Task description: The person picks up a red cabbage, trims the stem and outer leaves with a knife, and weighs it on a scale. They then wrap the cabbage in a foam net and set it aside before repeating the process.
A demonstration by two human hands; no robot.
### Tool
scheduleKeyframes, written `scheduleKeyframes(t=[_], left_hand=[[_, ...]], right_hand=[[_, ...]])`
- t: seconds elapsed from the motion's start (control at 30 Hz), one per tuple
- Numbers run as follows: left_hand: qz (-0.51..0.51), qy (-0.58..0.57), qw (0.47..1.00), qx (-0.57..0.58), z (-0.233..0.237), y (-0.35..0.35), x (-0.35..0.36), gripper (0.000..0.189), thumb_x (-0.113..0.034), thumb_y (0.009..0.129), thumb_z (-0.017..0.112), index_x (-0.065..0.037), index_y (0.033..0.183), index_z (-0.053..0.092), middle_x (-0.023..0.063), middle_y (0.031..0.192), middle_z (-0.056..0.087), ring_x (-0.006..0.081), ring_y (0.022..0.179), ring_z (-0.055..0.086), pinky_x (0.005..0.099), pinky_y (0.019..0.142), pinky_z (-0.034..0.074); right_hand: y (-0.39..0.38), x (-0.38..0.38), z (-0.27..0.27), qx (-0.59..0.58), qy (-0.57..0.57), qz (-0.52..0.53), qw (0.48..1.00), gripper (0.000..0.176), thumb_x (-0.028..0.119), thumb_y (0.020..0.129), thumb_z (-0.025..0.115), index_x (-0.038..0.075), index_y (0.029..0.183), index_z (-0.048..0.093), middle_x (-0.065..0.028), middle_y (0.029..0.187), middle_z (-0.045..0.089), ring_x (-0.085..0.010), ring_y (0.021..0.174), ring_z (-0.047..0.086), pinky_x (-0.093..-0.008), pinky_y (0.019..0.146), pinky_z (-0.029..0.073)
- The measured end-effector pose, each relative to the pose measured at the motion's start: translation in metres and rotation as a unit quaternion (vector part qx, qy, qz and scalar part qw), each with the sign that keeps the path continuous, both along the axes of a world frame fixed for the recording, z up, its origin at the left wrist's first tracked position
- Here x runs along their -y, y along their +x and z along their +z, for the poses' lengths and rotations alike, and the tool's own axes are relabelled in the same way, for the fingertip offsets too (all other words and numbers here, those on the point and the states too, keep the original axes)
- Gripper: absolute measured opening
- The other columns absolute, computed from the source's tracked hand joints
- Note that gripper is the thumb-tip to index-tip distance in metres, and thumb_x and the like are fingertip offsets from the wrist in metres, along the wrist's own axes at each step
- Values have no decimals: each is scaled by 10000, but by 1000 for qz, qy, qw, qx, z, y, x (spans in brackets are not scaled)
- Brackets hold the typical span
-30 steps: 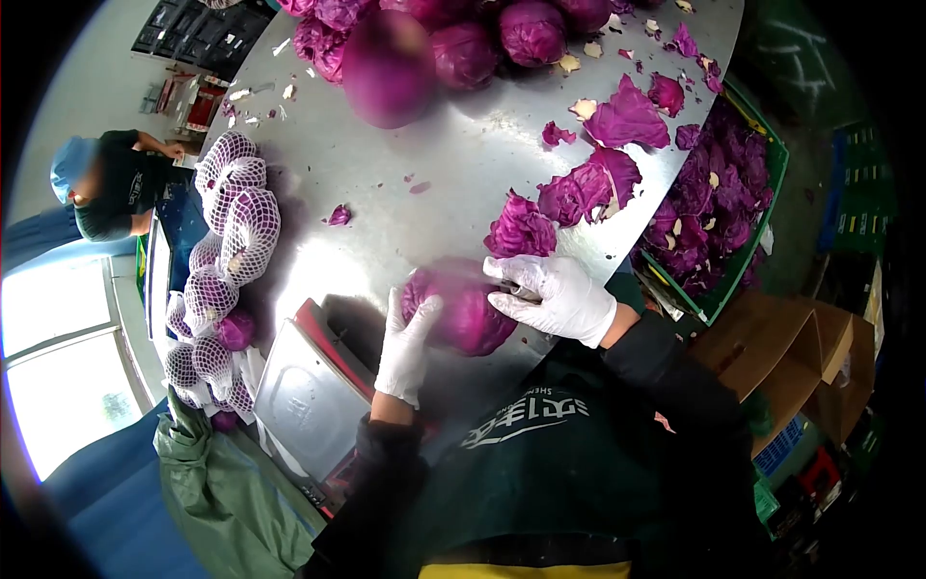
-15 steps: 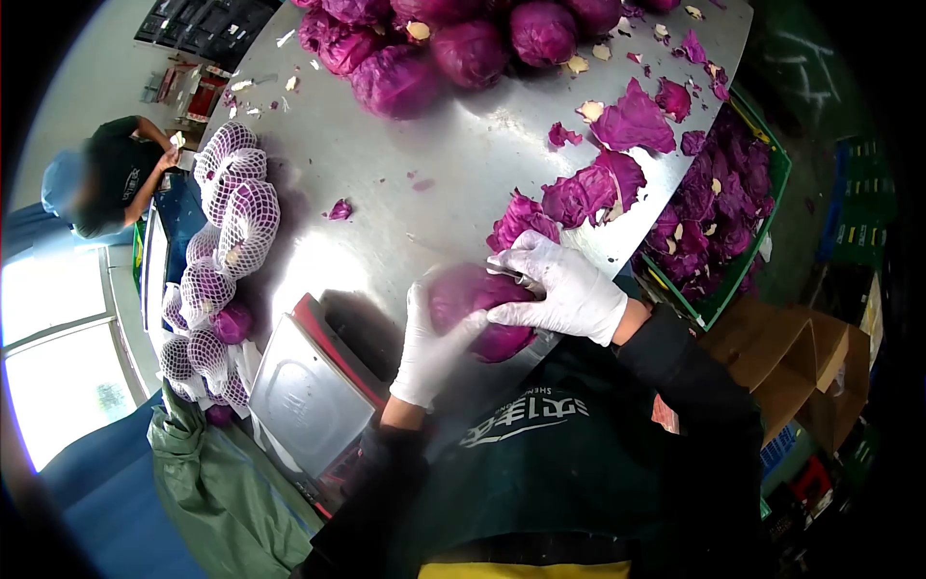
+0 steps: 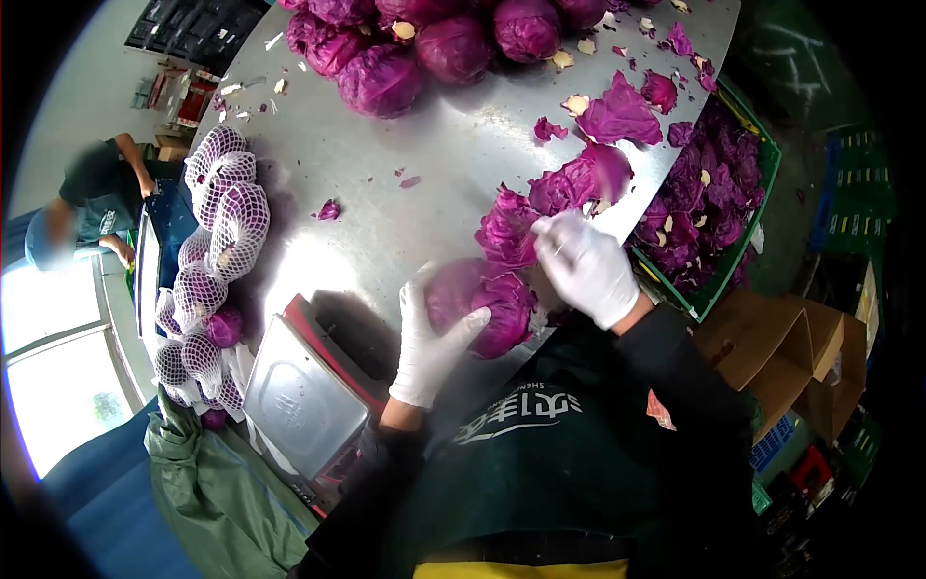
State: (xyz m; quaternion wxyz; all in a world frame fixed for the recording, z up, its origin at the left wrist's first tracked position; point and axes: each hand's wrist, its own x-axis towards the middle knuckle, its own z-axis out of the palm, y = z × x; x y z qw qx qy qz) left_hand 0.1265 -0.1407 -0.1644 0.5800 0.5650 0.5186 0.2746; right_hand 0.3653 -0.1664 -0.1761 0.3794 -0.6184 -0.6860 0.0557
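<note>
While clamping left hand (image 3: 424,340) fingers on the red cabbage (image 3: 479,304) from eight o'clock, holds right hand (image 3: 585,267) at its two o'clock, fingers curled, grip unclear.

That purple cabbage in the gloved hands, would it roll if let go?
Probably: the cabbage is round on a smooth steel table, so it may roll. It looks tightly packed, likely heavy. Outer leaves seem floppy, like the loose leaves nearby.

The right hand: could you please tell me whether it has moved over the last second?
Yes. The right hand has shifted from the top of the cabbage toward the loose leaves, farther from the scale.
</note>
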Motion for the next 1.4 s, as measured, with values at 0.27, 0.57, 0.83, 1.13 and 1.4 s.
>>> scheduleKeyframes(t=[0.27, 0.57, 0.83, 1.13, 1.4], left_hand=[[-9, -2, 1000, 2, 4, -1, 1, 819, -177, 705, 834, -21, 1368, 380, 141, 1235, 438, 263, 1142, 448, 390, 1015, 384], [-38, 17, 999, -6, 5, -4, -2, 809, -221, 709, 843, -17, 1351, 395, 149, 1241, 449, 262, 1151, 447, 400, 1024, 371], [-57, -19, 997, 50, 6, -3, -4, 843, -182, 747, 852, -35, 1405, 346, 119, 1327, 490, 208, 1225, 491, 356, 1036, 426], [-98, 78, 987, -97, 6, -9, -6, 831, -167, 744, 848, -34, 1398, 352, 125, 1341, 460, 215, 1230, 483, 356, 1043, 415], [-80, 1, 997, 23, 18, -1, -9, 770, -148, 742, 841, -32, 1367, 407, 96, 1330, 469, 202, 1232, 477, 356, 1048, 407]], right_hand=[[-7, 6, 41, -301, -362, 64, 880, 445, 255, 794, 808, 47, 1154, 650, -37, 1021, 589, -119, 844, 582, -254, 729, 494], [-3, -51, 24, -327, -423, 253, 806, 234, 182, 835, 731, 31, 995, 651, -46, 861, 631, -152, 808, 583, -279, 777, 491], [-18, -38, 45, 156, -113, 280, 940, 110, 144, 833, 563, 42, 797, 580, -94, 688, 592, -253, 665, 675, -367, 548, 558], [0, -54, 38, -214, -355, 251, 875, 451, 339, 840, 731, 21, 1147, 639, -119, 1036, 623, -255, 967, 628, -351, 833, 509], [-15, -64, 29, 28, -185, 357, 915, 232, 261, 858, 640, 40, 925, 620, -112, 840, 615, -290, 774, 664, -401, 691, 554]])
